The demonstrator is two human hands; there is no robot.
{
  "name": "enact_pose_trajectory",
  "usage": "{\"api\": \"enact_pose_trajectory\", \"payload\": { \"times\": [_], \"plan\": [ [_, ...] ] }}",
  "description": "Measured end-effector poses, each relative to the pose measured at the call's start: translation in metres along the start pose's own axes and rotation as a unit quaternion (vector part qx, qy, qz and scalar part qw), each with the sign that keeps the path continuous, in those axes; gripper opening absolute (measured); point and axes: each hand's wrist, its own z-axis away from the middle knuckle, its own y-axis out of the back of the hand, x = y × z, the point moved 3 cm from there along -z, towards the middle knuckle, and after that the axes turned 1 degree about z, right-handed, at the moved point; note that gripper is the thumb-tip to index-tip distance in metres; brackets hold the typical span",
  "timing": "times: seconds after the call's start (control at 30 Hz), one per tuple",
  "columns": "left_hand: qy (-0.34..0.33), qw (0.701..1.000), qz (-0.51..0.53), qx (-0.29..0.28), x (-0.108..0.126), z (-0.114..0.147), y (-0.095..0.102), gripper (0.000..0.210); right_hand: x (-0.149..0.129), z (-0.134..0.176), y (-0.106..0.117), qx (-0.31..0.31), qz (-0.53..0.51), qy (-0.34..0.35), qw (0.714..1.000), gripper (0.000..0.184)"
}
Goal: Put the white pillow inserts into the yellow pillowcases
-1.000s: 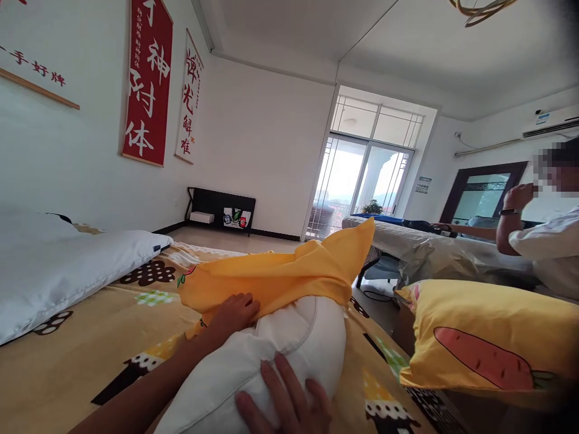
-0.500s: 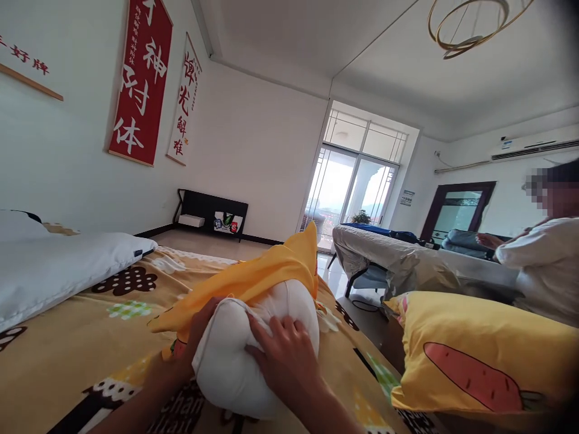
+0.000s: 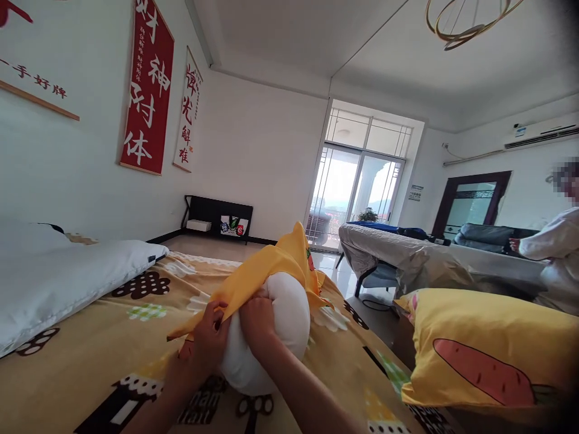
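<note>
A white pillow (image 3: 292, 319) lies folded on the patterned bed sheet, its far part inside a yellow pillowcase (image 3: 253, 271) with a carrot print. My left hand (image 3: 211, 331) is closed on the pillowcase's edge, at the left side of the pillow. Sunk into the fold of the pillow, my right hand (image 3: 259, 322) is closed, and its fingertips are hidden by the white fabric. The pillowcase drapes over the pillow's top and rises to a peaked corner beyond my hands.
Another yellow pillow (image 3: 479, 343) with a carrot stands on the right. White pillows (image 3: 81, 277) lie on the left of the bed sheet (image 3: 90, 361). A plastic-covered table (image 3: 380, 241) stands beyond, with a person (image 3: 556, 247) at far right. A black shelf (image 3: 217, 214) is by the wall.
My right hand has pushed deeper into the pillow's fold, fingers now curled out of sight. My left hand has shifted from the pillow's edge to the pillowcase's edge. The person moved rightward in view.
</note>
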Motion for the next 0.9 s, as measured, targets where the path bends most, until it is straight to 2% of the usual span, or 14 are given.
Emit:
{"api": "enact_pose_trajectory", "payload": {
  "times": [0.07, 0.13, 0.23, 0.33, 0.43, 0.5, 0.57, 0.67, 0.77, 0.83, 0.9],
  "plan": [
    [-0.101, 0.993, -0.061, 0.023, 0.005, 0.004, -0.001, 0.013, 0.003, -0.004, 0.005, 0.028, 0.007, -0.032, 0.999, 0.03],
    [-0.202, 0.97, -0.127, 0.044, 0.01, 0.006, -0.004, 0.013, 0.007, 0.001, 0.007, 0.065, 0.016, -0.044, 0.997, 0.031],
    [-0.285, 0.934, -0.211, 0.042, 0.016, 0.007, -0.009, 0.019, 0.014, 0.024, 0.003, 0.175, 0.005, -0.015, 0.984, 0.023],
    [-0.322, 0.909, -0.265, 0.015, 0.029, 0.011, -0.015, 0.022, 0.027, 0.061, -0.003, 0.304, -0.037, -0.004, 0.952, 0.015],
    [-0.35, 0.89, -0.287, -0.043, 0.048, 0.019, -0.025, 0.021, 0.048, 0.102, -0.006, 0.374, -0.058, 0.004, 0.925, 0.017],
    [-0.371, 0.881, -0.284, -0.069, 0.062, 0.023, -0.033, 0.02, 0.065, 0.131, -0.008, 0.405, -0.036, 0.042, 0.913, 0.026],
    [-0.393, 0.875, -0.276, -0.07, 0.072, 0.023, -0.039, 0.019, 0.086, 0.161, -0.012, 0.441, 0.004, 0.078, 0.894, 0.039],
    [-0.389, 0.876, -0.282, -0.045, 0.08, 0.015, -0.045, 0.019, 0.119, 0.196, -0.021, 0.483, 0.032, 0.031, 0.874, 0.057],
    [-0.374, 0.878, -0.297, -0.025, 0.083, 0.007, -0.05, 0.017, 0.14, 0.2, -0.03, 0.461, -0.005, -0.033, 0.887, 0.063],
    [-0.382, 0.878, -0.287, -0.04, 0.081, 0.002, -0.055, 0.017, 0.143, 0.186, -0.03, 0.445, -0.046, -0.028, 0.894, 0.061],
    [-0.357, 0.893, -0.267, -0.061, 0.074, -0.009, -0.059, 0.023, 0.14, 0.165, -0.027, 0.432, -0.085, -0.009, 0.898, 0.056]
  ]
}}
